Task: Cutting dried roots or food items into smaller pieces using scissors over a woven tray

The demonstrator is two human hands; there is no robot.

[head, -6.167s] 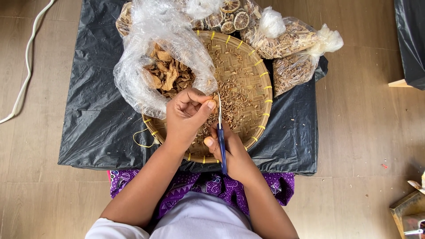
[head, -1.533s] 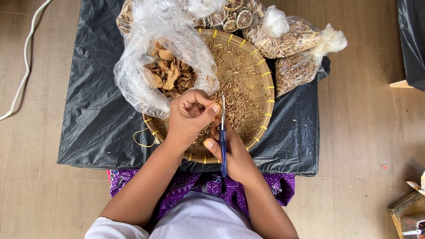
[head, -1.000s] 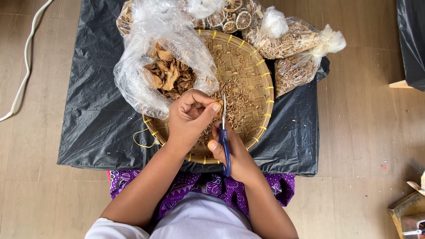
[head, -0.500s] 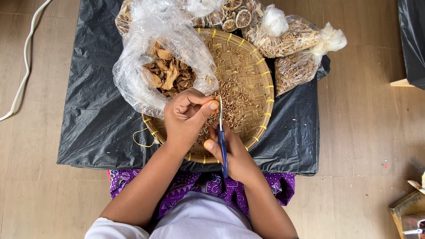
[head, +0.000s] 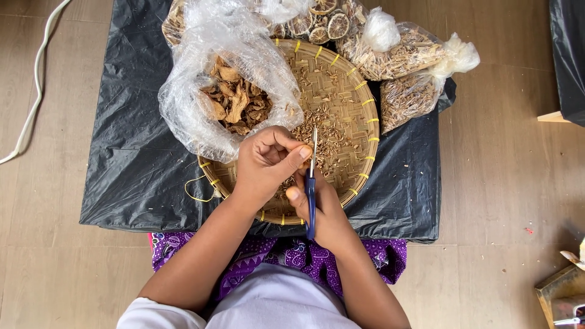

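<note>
Scissors (head: 311,176), blue-handled, were gripped in the right hand (head: 323,210) over the woven tray (head: 359,109); whether the blades stood parted was unclear. Left hand (head: 265,161) pinched a dried piece against the blades. Fingertips were best kept behind the cutting edge, with cuttings falling onto the tray.

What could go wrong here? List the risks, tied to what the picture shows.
1. The scissors in the right hand have their blades right beside the left hand fingertips, which pinch something too small to tell; a nick seems possible.
2. Cut bits could scatter past the woven tray rim onto the black plastic sheet.
3. The open clear bag of dried pieces slumps on the tray near the left hand; a nudge might spill it.
</note>
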